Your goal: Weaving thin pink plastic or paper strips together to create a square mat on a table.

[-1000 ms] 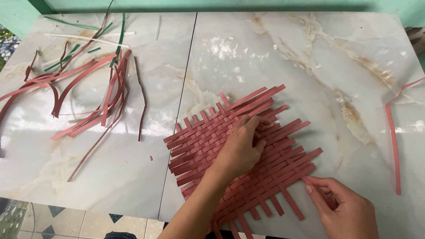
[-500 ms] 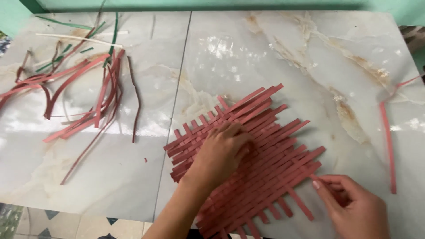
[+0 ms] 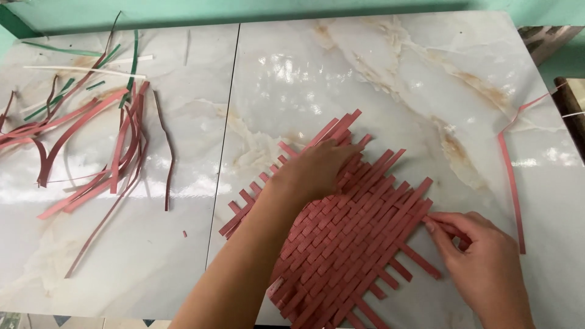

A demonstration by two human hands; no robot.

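A flat woven mat of red strips (image 3: pixel 353 237) lies on a white marble-patterned table (image 3: pixel 365 79). My left hand (image 3: pixel 314 170) rests palm down on the mat's upper left part, fingers spread over the weave. At the mat's right edge my right hand (image 3: pixel 481 262) pinches the end of one red strip (image 3: pixel 440 224) between thumb and fingers. Loose strip ends stick out all around the mat.
A heap of loose red strips (image 3: pixel 91 158) lies at the left, with a few green strips (image 3: pixel 122 61) and a pale one behind it. One long red strip (image 3: pixel 510 183) lies at the right. A dark wooden object (image 3: pixel 570 109) stands past the table's right edge.
My left hand has slid up across the mat toward its top corner. My right hand has shifted along the right edge and holds a strip end there. The view has moved closer.
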